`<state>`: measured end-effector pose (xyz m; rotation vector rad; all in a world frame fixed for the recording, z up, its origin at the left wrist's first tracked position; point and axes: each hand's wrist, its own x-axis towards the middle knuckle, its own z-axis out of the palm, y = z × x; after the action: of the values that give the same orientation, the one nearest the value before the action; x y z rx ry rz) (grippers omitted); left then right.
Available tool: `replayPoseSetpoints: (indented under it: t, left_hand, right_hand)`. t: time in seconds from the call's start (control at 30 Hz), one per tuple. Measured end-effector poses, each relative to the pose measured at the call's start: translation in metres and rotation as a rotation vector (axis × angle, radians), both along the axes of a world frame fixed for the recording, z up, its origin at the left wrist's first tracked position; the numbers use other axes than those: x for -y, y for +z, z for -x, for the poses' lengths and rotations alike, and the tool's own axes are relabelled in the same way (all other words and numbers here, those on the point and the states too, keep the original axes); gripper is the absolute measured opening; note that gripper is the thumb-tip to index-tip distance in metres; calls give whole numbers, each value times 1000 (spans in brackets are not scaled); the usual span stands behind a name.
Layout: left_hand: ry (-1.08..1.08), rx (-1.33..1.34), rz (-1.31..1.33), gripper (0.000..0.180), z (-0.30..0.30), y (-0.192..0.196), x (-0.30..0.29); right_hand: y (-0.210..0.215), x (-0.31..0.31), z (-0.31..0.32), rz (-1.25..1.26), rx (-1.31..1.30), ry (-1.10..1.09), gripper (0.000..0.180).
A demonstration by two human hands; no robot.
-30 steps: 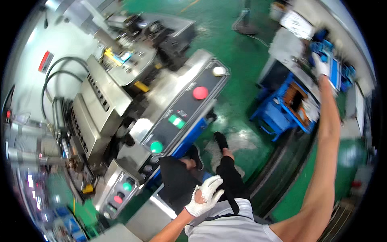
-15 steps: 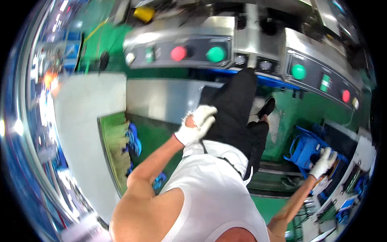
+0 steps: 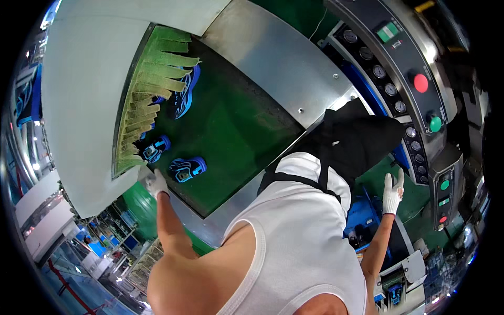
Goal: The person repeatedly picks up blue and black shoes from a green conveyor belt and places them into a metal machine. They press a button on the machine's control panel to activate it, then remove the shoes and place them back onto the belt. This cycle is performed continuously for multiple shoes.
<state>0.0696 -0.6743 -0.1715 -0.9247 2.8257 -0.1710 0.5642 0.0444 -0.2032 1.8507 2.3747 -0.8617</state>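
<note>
Left gloved hand: near green strip curtain, seemingly mid-reach; fingers too blurred to tell apart or together. Blue-and-black shoes (two upright): on green conveyor belt, just beyond those fingers; pickup calls for spread grasp. Right gloved hand: fingers apart, empty.

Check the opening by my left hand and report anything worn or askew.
The green strip curtain near your left hand looks worn: its strips are patchily discoloured and splay unevenly. Beside it, the blue-and-black shoes lie at differing angles, though that may be normal. No spill shows.
</note>
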Motion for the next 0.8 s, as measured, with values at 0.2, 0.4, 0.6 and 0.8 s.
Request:
replayPoseSetpoints:
  t: [0.2, 0.4, 0.6, 0.8]
  left_hand:
    - [-328, -264, -85, 54, -62, -85, -53]
    - [-687, -136, -39, 30, -17, -67, -43]
    - [-871, -300, -508, 29, -11, -57, -262]
    - [-1190, -121, -712, 15, 19, -14, -362]
  right_hand:
    - [22, -23, 48, 59, 52, 49, 70]
    - [46, -28, 88, 38, 136, 224, 71]
    - [80, 26, 205, 119, -418, 342, 68]
    - [91, 73, 270, -39, -549, 728, 65]
